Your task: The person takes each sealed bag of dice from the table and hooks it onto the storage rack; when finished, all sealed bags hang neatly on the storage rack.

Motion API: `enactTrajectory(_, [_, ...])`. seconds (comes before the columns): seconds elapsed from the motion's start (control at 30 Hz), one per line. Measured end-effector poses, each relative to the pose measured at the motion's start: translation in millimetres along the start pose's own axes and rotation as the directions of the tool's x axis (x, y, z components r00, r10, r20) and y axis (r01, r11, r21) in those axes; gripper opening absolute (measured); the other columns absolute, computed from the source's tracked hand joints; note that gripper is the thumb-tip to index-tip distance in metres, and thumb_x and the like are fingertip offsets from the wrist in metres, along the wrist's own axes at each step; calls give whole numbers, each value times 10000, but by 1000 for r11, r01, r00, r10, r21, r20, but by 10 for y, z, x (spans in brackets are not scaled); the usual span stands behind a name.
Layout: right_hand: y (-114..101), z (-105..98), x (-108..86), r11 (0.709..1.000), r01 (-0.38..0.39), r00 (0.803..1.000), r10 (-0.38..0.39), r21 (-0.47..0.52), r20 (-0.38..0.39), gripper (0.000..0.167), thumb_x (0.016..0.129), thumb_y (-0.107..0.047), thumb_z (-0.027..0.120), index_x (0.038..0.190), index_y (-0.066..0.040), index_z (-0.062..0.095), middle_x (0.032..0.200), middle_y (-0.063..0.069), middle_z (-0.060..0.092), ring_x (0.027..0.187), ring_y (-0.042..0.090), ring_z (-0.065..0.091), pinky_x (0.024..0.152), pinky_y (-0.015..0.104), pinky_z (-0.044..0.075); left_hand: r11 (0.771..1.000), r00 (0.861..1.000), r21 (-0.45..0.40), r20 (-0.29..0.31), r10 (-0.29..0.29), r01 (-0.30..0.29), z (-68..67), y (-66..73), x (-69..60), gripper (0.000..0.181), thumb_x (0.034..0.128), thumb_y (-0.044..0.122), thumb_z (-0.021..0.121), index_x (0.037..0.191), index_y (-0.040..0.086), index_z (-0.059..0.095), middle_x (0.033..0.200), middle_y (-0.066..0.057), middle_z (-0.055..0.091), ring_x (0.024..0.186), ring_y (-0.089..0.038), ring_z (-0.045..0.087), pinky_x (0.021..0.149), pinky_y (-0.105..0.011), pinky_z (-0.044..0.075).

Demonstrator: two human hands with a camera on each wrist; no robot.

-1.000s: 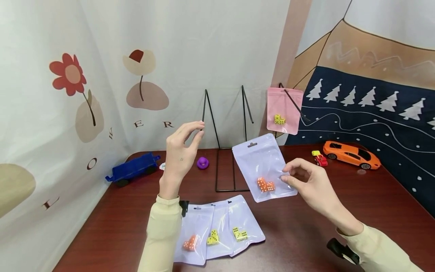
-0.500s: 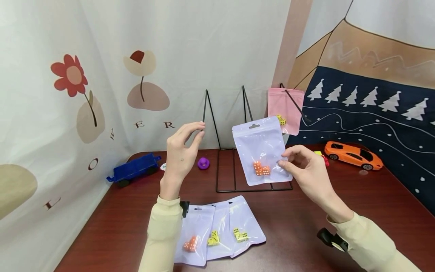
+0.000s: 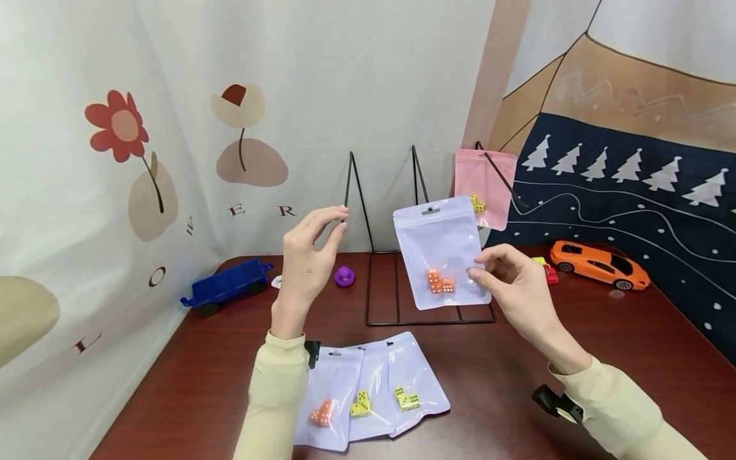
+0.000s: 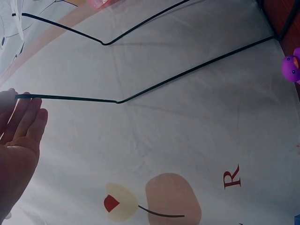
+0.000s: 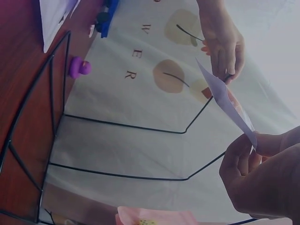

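My right hand (image 3: 520, 297) pinches the right edge of a lavender zip bag (image 3: 439, 246) between thumb and fingers. Orange dice (image 3: 440, 282) sit in its lower part. The bag hangs in front of the middle prong of a black wire rack (image 3: 368, 300). In the left wrist view, a dark bit of that prong (image 4: 63, 28) shows beyond the bag's thin edge (image 4: 18, 11), at its hanging hole. My left hand (image 3: 307, 262) holds the tip of the left prong (image 3: 348, 179) with thumb and fingertips. From the right prong hangs a pink bag (image 3: 489, 182) with yellow dice, partly covered by the lavender bag.
Three more lavender bags (image 3: 416, 367) overlap on the table, holding orange or yellow dice. At the left are a blue toy trailer (image 3: 227, 284) and a purple duck (image 3: 344, 276). An orange toy car (image 3: 600, 265) and a small red-and-yellow toy (image 3: 551, 275) stand at the right.
My right hand has raised the lavender bag and brought it slightly left, more upright, with its hole now at the middle prong's tip. The left hand has stayed on the left prong.
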State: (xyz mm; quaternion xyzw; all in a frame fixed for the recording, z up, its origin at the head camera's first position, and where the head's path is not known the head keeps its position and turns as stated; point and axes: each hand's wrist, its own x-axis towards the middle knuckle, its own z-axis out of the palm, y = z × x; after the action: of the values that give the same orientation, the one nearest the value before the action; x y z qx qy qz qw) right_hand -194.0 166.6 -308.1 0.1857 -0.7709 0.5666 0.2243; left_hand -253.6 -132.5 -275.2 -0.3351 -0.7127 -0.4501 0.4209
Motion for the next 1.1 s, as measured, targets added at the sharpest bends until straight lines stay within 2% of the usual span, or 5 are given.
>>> enactTrajectory(0.23, [20, 76, 66, 999, -4, 1000, 4, 46, -14, 178, 840, 22, 695, 1006, -2, 636, 815, 97, 515, 712, 154, 544, 566, 184, 425, 1000, 1000, 11, 2, 1, -1, -11, -25, -6, 171, 839, -82, 666, 991, -8, 692, 1064, -127, 672, 1026, -249, 623, 940, -329, 471])
enactTrajectory(0.57, [94, 174, 214, 992, 16, 999, -11, 122, -45, 176, 828, 53, 695, 989, 18, 636, 811, 88, 520, 676, 154, 521, 523, 203, 392, 1000, 1000, 9, 3, -5, 5, -26, -4, -19, 165, 862, -42, 658, 1005, 30, 700, 1080, -70, 674, 1034, -206, 621, 941, -327, 470])
enactTrajectory(0.8, [129, 211, 286, 993, 8, 997, 1, 119, -77, 171, 830, 41, 698, 989, 27, 635, 815, 79, 526, 654, 151, 521, 493, 204, 377, 1000, 1000, -5, 6, 7, -7, -10, 1, 2, 165, 856, -52, 660, 1000, 21, 698, 1079, -86, 673, 1040, -218, 618, 943, -331, 468])
enactTrajectory(1.1, [180, 286, 454, 989, -25, 994, 41, 149, -106, 166, 838, 36, 691, 984, 76, 625, 812, 78, 515, 690, 133, 557, 569, 169, 435, 1000, 1000, -3, 6, 5, -5, -3, 8, 6, 166, 844, -67, 667, 991, 7, 695, 1069, -117, 672, 1042, -240, 617, 944, -333, 468])
